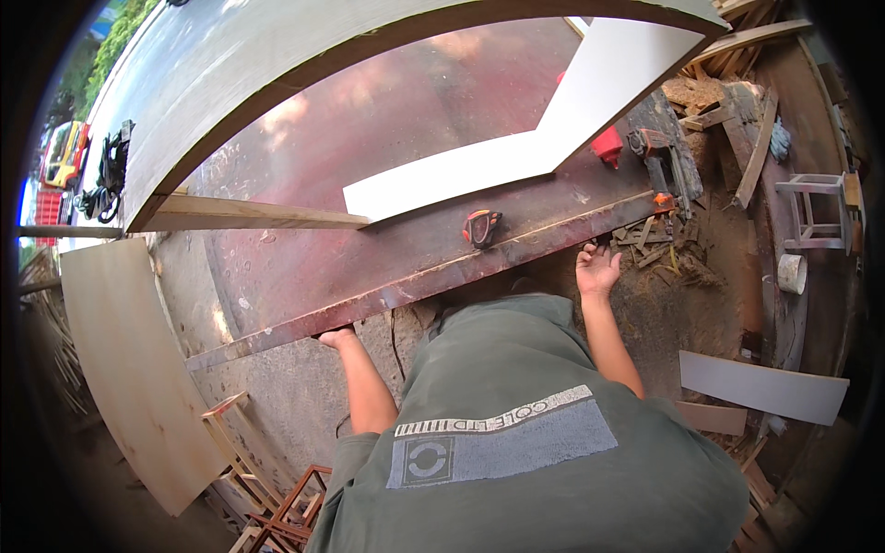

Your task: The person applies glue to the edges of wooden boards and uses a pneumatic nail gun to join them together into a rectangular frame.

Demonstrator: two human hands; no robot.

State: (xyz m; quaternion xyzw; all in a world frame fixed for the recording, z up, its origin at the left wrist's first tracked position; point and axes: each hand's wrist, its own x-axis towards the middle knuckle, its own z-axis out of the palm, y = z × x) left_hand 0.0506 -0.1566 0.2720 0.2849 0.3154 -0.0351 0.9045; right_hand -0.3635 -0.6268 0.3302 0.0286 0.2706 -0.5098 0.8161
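My left hand [336, 338] is at the front edge of the reddish workbench [313, 258], its fingers hidden beneath the edge. My right hand [599, 272] is palm up just below the same edge, farther right, with fingers apart and loosely bent; nothing shows in it. On the bench between them lies a black and red tape measure [481, 228]. Behind it stands a large panel assembly with a white angled board [452, 180], a wooden side strip [258, 214] and a broad curved top panel [304, 69].
A black and orange power tool [654, 161] and a red bottle [607, 147] sit at the bench's right end. Wood scraps [678, 263] lie beyond. A plywood sheet [138, 369] leans at left; a white board [763, 385] and a small stool [816, 212] are at right.
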